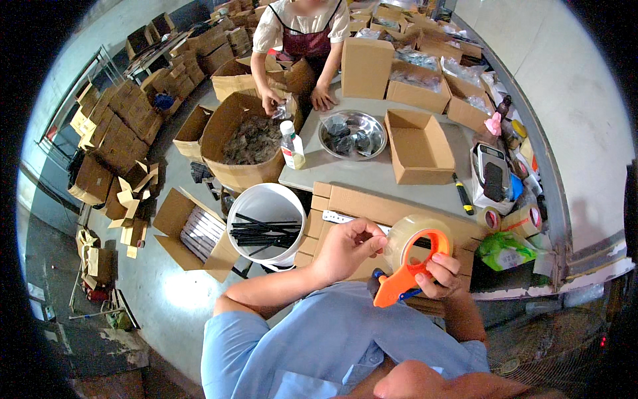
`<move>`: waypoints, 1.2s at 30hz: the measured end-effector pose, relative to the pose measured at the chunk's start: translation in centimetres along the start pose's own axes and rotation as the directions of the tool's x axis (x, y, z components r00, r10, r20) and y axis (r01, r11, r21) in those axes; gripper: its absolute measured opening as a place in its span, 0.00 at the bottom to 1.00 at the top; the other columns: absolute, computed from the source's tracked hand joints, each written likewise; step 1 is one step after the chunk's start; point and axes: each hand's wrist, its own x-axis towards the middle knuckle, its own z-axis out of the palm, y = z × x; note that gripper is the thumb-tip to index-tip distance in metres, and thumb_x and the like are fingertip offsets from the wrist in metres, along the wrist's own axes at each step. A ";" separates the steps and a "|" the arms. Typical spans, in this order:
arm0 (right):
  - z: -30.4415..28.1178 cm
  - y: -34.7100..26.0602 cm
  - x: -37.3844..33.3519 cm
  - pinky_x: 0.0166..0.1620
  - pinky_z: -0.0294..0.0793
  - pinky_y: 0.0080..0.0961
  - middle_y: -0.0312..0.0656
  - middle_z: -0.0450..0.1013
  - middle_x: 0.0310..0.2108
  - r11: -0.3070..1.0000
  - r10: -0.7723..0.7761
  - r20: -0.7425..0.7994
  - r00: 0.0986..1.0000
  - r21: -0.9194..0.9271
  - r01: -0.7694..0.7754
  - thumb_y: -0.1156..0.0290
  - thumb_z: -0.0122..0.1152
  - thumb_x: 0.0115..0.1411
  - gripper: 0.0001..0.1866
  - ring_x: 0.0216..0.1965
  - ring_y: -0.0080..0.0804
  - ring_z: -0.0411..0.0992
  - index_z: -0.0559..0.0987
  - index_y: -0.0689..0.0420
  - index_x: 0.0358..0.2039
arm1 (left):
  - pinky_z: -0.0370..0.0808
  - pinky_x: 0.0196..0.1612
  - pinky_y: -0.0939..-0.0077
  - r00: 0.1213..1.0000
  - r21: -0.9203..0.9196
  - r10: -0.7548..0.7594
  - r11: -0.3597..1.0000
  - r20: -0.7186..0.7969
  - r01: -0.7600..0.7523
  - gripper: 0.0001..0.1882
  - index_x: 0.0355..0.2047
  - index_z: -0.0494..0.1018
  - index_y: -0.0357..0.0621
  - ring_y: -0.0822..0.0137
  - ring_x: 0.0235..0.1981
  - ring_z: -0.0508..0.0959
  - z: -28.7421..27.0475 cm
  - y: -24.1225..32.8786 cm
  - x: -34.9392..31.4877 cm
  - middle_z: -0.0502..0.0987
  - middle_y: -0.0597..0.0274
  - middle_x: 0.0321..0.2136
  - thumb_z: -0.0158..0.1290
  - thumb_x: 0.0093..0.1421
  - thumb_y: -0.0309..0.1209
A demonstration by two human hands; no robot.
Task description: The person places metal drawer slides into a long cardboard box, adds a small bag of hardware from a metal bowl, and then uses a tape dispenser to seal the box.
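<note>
In front of my chest, my right hand (441, 274) is wrapped round an orange tape dispenser (397, 282). A wide roll of clear packing tape (401, 243) sits on it. My left hand (350, 249) is closed in a pinch, thumb and forefinger at the roll's left edge; whether a tape end is between them is too small to make out. Beneath both hands lie flat brown cardboard pieces (352, 197). A white strip with holes (337, 217) rests there, partly behind my left hand.
A white bucket of black rods (239, 199) stands left, beside an open carton (174, 233). On the grey table (312, 176) are a steel bowl (325, 149), a bottle (290, 136), an empty cardboard tray (425, 174) and a yellow-black cutter (463, 194). Opposite, a co-worker's hand (323, 98) rests on the table.
</note>
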 end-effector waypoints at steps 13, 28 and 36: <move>6.3 -1.5 0.9 0.39 0.69 0.39 0.45 0.68 0.31 0.932 0.268 -0.323 0.908 0.327 -0.159 0.73 0.67 0.40 0.21 0.35 0.44 0.68 0.69 0.58 0.35 | 0.68 0.41 0.65 0.659 0.455 0.742 0.548 0.124 -0.702 0.12 0.33 0.63 0.41 0.56 0.35 0.72 -0.3 -1.1 -0.4 0.73 0.52 0.34 0.46 0.50 0.12; 5.9 -1.1 -0.5 0.48 0.65 0.47 0.40 0.66 0.32 0.963 0.268 -0.192 0.944 0.061 -0.261 0.73 0.62 0.41 0.20 0.40 0.39 0.67 0.73 0.52 0.39 | 0.66 0.37 0.83 0.995 -0.124 -0.099 0.987 0.020 0.100 0.07 0.34 0.71 0.40 0.78 0.30 0.68 -1.4 -2.0 1.8 0.71 0.70 0.27 0.56 0.54 0.23; 7.1 -1.9 -1.5 0.42 0.70 0.41 0.43 0.70 0.31 0.824 0.567 -0.252 0.784 0.166 -0.542 0.74 0.71 0.33 0.25 0.36 0.46 0.70 0.74 0.56 0.36 | 0.66 0.34 0.85 0.986 -0.051 0.077 0.996 0.145 -0.070 0.14 0.44 0.68 0.36 0.80 0.30 0.68 -0.1 -0.7 0.9 0.68 0.71 0.26 0.53 0.57 0.22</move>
